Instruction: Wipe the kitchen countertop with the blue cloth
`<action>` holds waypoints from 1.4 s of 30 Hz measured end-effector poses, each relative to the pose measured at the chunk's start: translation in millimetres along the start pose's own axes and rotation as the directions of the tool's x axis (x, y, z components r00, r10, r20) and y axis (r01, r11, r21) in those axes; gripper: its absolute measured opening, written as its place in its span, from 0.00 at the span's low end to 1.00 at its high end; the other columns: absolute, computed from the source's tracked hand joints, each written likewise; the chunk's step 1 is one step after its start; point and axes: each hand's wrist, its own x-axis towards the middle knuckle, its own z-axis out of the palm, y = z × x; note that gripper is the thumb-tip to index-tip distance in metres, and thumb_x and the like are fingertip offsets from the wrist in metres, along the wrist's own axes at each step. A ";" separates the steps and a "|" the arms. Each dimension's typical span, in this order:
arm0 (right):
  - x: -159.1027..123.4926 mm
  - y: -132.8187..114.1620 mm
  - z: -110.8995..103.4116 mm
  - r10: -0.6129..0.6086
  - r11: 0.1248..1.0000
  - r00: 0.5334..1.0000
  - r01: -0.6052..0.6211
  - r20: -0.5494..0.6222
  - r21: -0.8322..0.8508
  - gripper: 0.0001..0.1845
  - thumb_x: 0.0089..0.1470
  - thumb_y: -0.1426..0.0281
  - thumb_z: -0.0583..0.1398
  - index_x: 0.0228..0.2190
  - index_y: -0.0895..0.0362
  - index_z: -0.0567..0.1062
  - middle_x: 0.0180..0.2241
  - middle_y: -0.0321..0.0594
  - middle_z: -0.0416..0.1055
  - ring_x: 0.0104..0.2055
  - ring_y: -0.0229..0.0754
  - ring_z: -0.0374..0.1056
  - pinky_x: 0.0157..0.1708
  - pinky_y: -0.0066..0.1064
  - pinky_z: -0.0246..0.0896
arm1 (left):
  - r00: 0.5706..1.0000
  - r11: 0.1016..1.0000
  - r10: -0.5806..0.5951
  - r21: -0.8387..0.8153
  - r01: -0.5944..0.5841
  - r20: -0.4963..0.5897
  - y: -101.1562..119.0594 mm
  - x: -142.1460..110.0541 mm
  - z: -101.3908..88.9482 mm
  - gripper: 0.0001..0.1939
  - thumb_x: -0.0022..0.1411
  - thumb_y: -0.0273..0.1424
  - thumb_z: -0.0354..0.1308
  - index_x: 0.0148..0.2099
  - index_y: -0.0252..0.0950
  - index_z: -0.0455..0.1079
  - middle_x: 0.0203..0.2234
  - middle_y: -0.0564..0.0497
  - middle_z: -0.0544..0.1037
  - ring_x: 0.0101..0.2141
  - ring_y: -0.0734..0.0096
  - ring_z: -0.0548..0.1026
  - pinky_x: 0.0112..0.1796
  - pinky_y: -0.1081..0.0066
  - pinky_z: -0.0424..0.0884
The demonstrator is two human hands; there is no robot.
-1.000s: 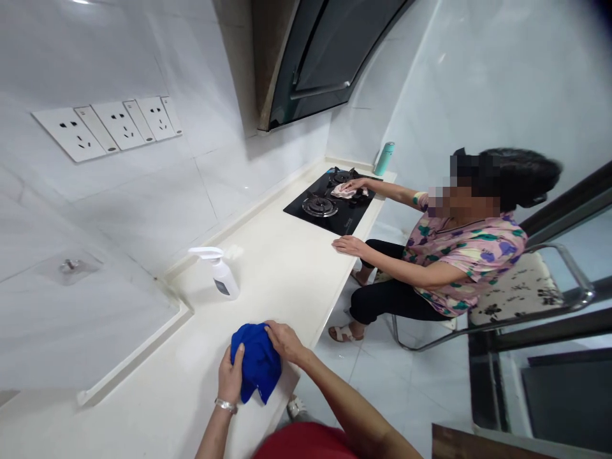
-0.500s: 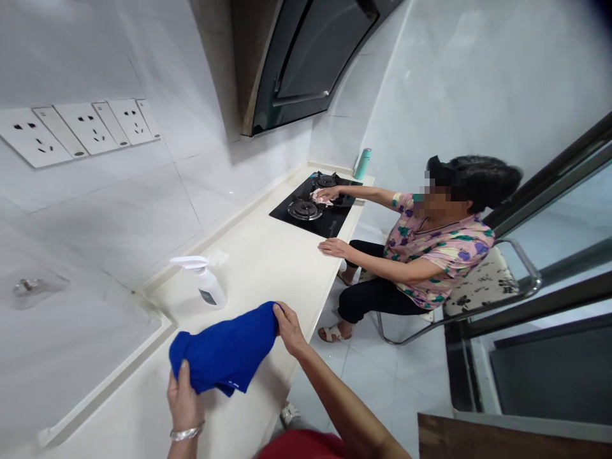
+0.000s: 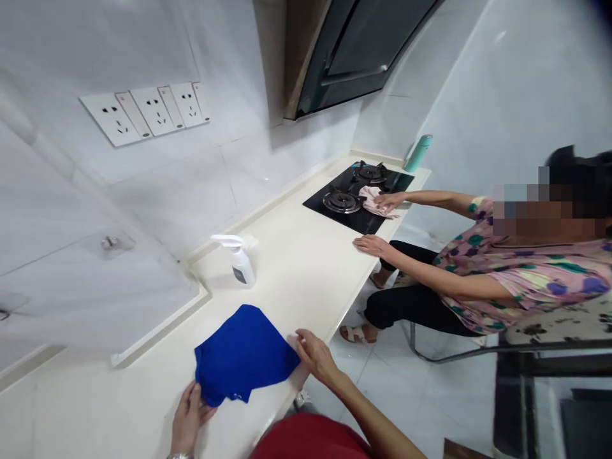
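right, blue cloth spread on the counter between both hands

blue cloth [image 3: 246, 358] lies on the near part of the counter [image 3: 282, 271], nearer the camera than the spray bottle [image 3: 243, 266]. left hand [image 3: 188, 417] at its near-left corner: thumb by the edge, fingers partly under, a small gap between; can't tell if they pinch. right hand [image 3: 316, 357] at the right corner: fingers bent, slightly apart, not closed on it; contact hard to make out.

cloth's long axis runs left-right across the view, tapered end toward the right hand. bottle upright, nozzle pointing left in view.

left fingertips partly hidden by cloth, left wrist cut off at frame bottom. other person's hand [image 3: 391, 201] on a pale pink cloth [image 3: 370, 199] on the cooktop [image 3: 363, 220]; far burner clear to see, that cloth's underside hidden.
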 end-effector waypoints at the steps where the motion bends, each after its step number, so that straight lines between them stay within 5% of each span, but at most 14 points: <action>1: 5.9 -2.3 0.0 -0.064 0.997 0.998 0.062 -0.029 -0.055 0.18 0.61 0.64 0.50 0.50 0.54 0.69 0.46 0.48 0.74 0.44 0.46 0.71 0.48 0.41 0.66 | 0.996 0.996 -0.074 -0.052 0.076 0.042 0.2 -7.9 -0.8 0.31 0.61 0.46 0.54 0.61 0.34 0.62 0.33 0.43 0.82 0.28 0.61 0.80 0.39 0.54 0.81; 4: 31.9 -14.3 -0.1 -0.238 0.962 0.967 0.247 0.086 -0.117 0.22 0.59 0.68 0.52 0.55 0.54 0.66 0.56 0.49 0.67 0.56 0.47 0.66 0.56 0.42 0.62 | 0.996 0.998 -0.050 0.053 0.046 0.070 12.7 -26.9 4.4 0.39 0.57 0.50 0.56 0.65 0.37 0.55 0.46 0.39 0.79 0.36 0.56 0.81 0.45 0.53 0.79; 7: 58.2 -27.1 0.6 -0.250 0.937 0.961 0.271 0.120 -0.220 0.26 0.59 0.69 0.52 0.58 0.58 0.63 0.59 0.53 0.63 0.59 0.50 0.63 0.58 0.46 0.59 | 0.980 0.928 0.193 0.331 -0.169 -0.040 33.3 -35.4 15.6 0.42 0.54 0.56 0.54 0.65 0.39 0.56 0.53 0.37 0.74 0.49 0.47 0.77 0.54 0.46 0.72; 10: 73.8 -37.7 12.4 -0.232 0.923 0.970 0.241 0.066 -0.300 0.26 0.59 0.71 0.50 0.59 0.59 0.64 0.59 0.56 0.63 0.59 0.53 0.62 0.60 0.50 0.56 | 0.900 0.815 0.431 0.458 -0.356 -0.069 54.3 -32.8 31.8 0.42 0.56 0.56 0.50 0.66 0.36 0.55 0.58 0.36 0.68 0.59 0.47 0.67 0.60 0.47 0.64; 13: 80.0 -44.0 38.0 -0.427 0.831 0.849 0.504 0.310 -0.234 0.31 0.55 0.70 0.56 0.60 0.53 0.63 0.64 0.49 0.58 0.64 0.52 0.56 0.64 0.49 0.49 | 0.816 0.677 0.572 0.512 -0.528 0.086 64.4 -19.7 49.1 0.38 0.59 0.52 0.49 0.67 0.38 0.56 0.66 0.37 0.58 0.66 0.47 0.56 0.65 0.46 0.54; 15: 82.9 -43.8 55.8 -0.481 0.781 0.766 0.596 0.425 -0.189 0.36 0.54 0.69 0.59 0.63 0.52 0.59 0.68 0.47 0.50 0.68 0.53 0.49 0.67 0.51 0.43 | 0.820 0.634 0.562 0.581 -0.511 0.109 59.6 -7.2 55.4 0.37 0.60 0.50 0.50 0.66 0.37 0.57 0.69 0.37 0.51 0.68 0.42 0.48 0.65 0.41 0.48; 16: 84.7 -42.3 63.0 -0.463 0.787 0.768 0.586 0.442 -0.194 0.38 0.53 0.68 0.59 0.64 0.53 0.57 0.69 0.48 0.48 0.69 0.54 0.46 0.67 0.53 0.40 | 0.846 0.646 0.526 0.607 -0.463 0.087 54.2 -1.1 55.8 0.38 0.59 0.49 0.50 0.66 0.36 0.57 0.69 0.35 0.49 0.68 0.39 0.46 0.65 0.39 0.48; 21: 94.2 -25.9 76.9 -0.312 0.911 0.891 0.379 0.330 -0.161 0.38 0.50 0.64 0.62 0.61 0.58 0.62 0.67 0.51 0.53 0.69 0.54 0.49 0.67 0.47 0.44 | 0.935 0.783 0.347 0.570 -0.248 -0.070 37.0 14.3 37.3 0.43 0.58 0.53 0.50 0.68 0.30 0.52 0.68 0.29 0.48 0.68 0.39 0.49 0.64 0.43 0.53; 24: 104.1 -22.6 79.8 -0.208 0.959 0.958 0.239 0.198 -0.150 0.34 0.57 0.67 0.56 0.63 0.60 0.59 0.65 0.55 0.56 0.67 0.54 0.52 0.66 0.50 0.47 | 0.964 0.828 0.225 0.549 -0.112 -0.143 53.9 13.1 30.5 0.43 0.60 0.51 0.48 0.69 0.29 0.48 0.64 0.28 0.59 0.67 0.43 0.54 0.64 0.47 0.55; 28: 122.0 -37.5 93.6 -0.091 0.981 0.984 0.116 0.156 -0.157 0.32 0.57 0.70 0.54 0.62 0.61 0.59 0.59 0.59 0.62 0.61 0.57 0.59 0.61 0.54 0.53 | 0.983 0.846 0.079 0.532 0.022 -0.167 77.4 13.5 40.3 0.42 0.58 0.48 0.53 0.66 0.26 0.51 0.53 0.27 0.73 0.57 0.39 0.69 0.56 0.45 0.65; 31: 126.1 -51.9 104.6 -0.042 0.986 0.976 0.075 0.214 -0.151 0.30 0.52 0.73 0.57 0.58 0.61 0.64 0.52 0.59 0.69 0.53 0.56 0.67 0.53 0.49 0.61 | 0.987 0.841 0.071 0.540 0.019 -0.146 75.3 5.7 50.7 0.33 0.54 0.46 0.58 0.57 0.31 0.64 0.44 0.30 0.79 0.48 0.38 0.77 0.51 0.44 0.69; 35: 116.0 -58.8 100.9 -0.079 0.989 0.943 0.115 0.324 -0.093 0.20 0.49 0.75 0.59 0.45 0.58 0.74 0.43 0.50 0.73 0.47 0.52 0.69 0.49 0.43 0.62 | 0.985 0.849 0.143 0.523 -0.070 -0.101 59.3 -23.3 47.6 0.20 0.53 0.45 0.58 0.43 0.37 0.71 0.41 0.37 0.80 0.49 0.46 0.76 0.53 0.51 0.69; 42: 101.2 -91.5 46.2 -0.379 0.926 0.852 0.346 0.361 0.154 0.08 0.54 0.69 0.60 0.37 0.55 0.75 0.39 0.39 0.73 0.42 0.41 0.68 0.46 0.33 0.62 | 0.960 0.911 0.279 0.319 -0.261 -0.012 73.3 -67.0 -7.8 0.21 0.53 0.51 0.57 0.42 0.42 0.69 0.31 0.52 0.81 0.34 0.59 0.78 0.38 0.63 0.75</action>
